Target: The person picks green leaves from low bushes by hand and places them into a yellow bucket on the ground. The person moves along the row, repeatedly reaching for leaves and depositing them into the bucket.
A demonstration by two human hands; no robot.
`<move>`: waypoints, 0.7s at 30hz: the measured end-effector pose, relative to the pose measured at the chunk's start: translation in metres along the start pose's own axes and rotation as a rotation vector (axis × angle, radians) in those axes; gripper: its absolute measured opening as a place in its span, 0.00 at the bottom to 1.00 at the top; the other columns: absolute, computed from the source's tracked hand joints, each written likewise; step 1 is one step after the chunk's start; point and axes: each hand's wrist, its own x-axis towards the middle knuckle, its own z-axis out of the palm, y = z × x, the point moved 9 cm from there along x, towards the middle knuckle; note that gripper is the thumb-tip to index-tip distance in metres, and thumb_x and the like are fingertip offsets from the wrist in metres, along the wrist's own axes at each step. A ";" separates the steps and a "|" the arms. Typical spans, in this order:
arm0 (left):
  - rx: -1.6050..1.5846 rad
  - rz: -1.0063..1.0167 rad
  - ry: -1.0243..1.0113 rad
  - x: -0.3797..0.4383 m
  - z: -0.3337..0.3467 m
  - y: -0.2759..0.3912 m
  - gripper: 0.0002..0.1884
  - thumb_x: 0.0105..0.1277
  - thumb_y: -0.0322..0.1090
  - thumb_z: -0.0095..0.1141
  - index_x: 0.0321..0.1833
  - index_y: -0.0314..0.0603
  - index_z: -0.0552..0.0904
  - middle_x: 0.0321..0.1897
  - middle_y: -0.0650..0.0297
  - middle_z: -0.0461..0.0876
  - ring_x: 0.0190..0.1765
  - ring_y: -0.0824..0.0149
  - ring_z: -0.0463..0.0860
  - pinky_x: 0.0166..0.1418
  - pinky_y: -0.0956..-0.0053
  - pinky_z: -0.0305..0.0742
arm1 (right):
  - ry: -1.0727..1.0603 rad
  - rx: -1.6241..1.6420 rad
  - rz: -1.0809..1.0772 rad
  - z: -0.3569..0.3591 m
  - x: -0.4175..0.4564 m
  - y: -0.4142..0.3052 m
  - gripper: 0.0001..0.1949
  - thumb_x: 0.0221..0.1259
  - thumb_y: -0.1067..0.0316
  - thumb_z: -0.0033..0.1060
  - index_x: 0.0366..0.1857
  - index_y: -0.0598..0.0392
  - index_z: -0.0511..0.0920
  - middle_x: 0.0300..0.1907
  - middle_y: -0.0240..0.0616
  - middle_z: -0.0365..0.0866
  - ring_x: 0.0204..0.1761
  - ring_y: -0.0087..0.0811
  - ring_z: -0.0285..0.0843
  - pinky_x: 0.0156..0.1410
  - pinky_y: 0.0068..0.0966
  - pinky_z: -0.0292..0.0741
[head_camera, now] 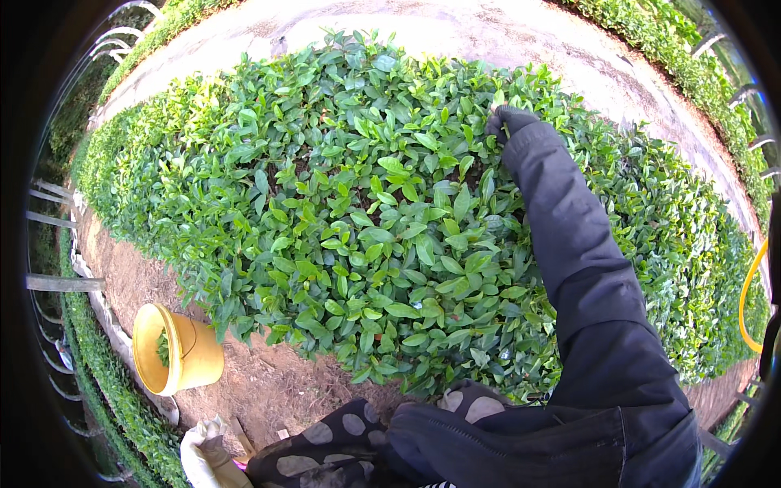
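Note:
My right hand (pixel 501 121), in a dark fingerless covering below a dark jacket sleeve, reaches to the far side of a broad, dense tea bush (pixel 390 232). Its fingers are bent among the top leaves. A pale green leaf (pixel 499 97) shows right at the fingertips; whether they grip it is too small to tell. Glossy green leaves and lighter young shoots cover the bush, and small gaps show darker stems. Out of view is my left hand. To the left, a yellow bucket (pixel 198 352) lies tilted with its mouth facing left, and some green leaves (pixel 163 348) show inside.
Brown soil (pixel 274 375) runs along the near side of the bush. A crumpled pale cloth or sack (pixel 210 454) sits at the lower left, beside my spotted dark clothing (pixel 323 439). A yellow hoop-like handle (pixel 747 299) stands at far right. Beyond the bush lies a pale path (pixel 451 24).

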 end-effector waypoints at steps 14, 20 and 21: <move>0.213 -0.185 0.017 -0.001 -0.012 -0.015 0.20 0.72 0.43 0.45 0.56 0.33 0.74 0.51 0.55 0.77 0.53 0.60 0.76 0.57 0.64 0.72 | -0.003 -0.197 -0.151 0.006 -0.054 -0.060 0.07 0.55 0.74 0.64 0.34 0.54 0.75 0.22 0.33 0.73 0.23 0.25 0.73 0.29 0.29 0.83; 0.225 -0.302 0.023 0.002 -0.014 -0.028 0.25 0.70 0.52 0.46 0.58 0.35 0.73 0.49 0.55 0.78 0.44 0.59 0.79 0.43 0.67 0.78 | 0.132 -1.730 -0.335 0.014 0.076 -0.087 0.23 0.52 0.65 0.68 0.54 0.55 0.76 0.36 0.45 0.79 0.40 0.40 0.79 0.46 0.35 0.79; 0.257 -0.291 0.041 0.001 -0.018 -0.026 0.25 0.71 0.51 0.45 0.58 0.35 0.73 0.49 0.55 0.78 0.43 0.59 0.80 0.42 0.67 0.78 | 0.133 -1.858 -0.282 0.036 0.068 -0.076 0.28 0.51 0.62 0.68 0.59 0.52 0.73 0.46 0.45 0.79 0.51 0.41 0.76 0.56 0.35 0.75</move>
